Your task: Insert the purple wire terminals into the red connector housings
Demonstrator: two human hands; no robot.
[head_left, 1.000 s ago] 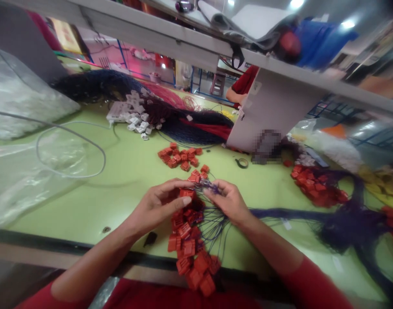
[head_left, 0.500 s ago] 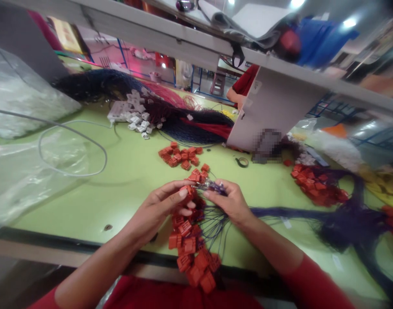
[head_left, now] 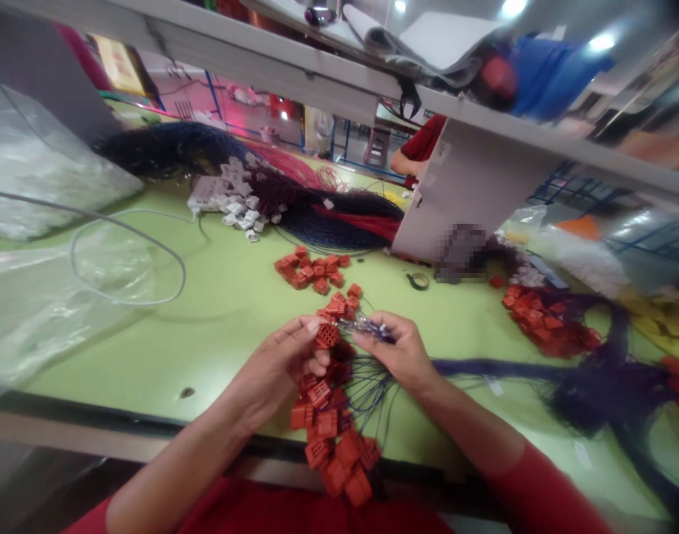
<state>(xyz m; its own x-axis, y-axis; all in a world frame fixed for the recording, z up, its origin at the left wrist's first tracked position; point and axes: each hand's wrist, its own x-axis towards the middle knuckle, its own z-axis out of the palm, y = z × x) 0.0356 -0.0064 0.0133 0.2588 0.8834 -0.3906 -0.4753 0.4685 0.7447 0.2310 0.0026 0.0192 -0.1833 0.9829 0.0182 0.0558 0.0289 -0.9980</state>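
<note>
Pinched in my left hand (head_left: 292,356) is a red connector housing (head_left: 328,335), its face of round holes turned toward me. My right hand (head_left: 398,345) grips a bunch of purple wires (head_left: 379,328) whose metal-tipped ends point left, close to the housing. Whether any tip is inside a hole I cannot make out. Below both hands, a string of red housings (head_left: 326,424) with purple wires hangs over the table's front edge. Beyond the fingers lie a few more red housings (head_left: 339,304) and a loose heap of them (head_left: 311,268) on the green tabletop (head_left: 233,282).
White connectors (head_left: 242,196) and dark wire bundles (head_left: 339,222) lie at the back. Black tape (head_left: 418,281) sits near a grey post (head_left: 473,178). Purple wires with red housings (head_left: 545,319) spread right. Plastic bags (head_left: 38,297) and a cable loop (head_left: 128,300) are left. Another person's arm (head_left: 411,159) shows behind.
My left hand has turned the red housing so its holed face shows, and its fingers have curled in. My right hand stays nearly in place with the wires.
</note>
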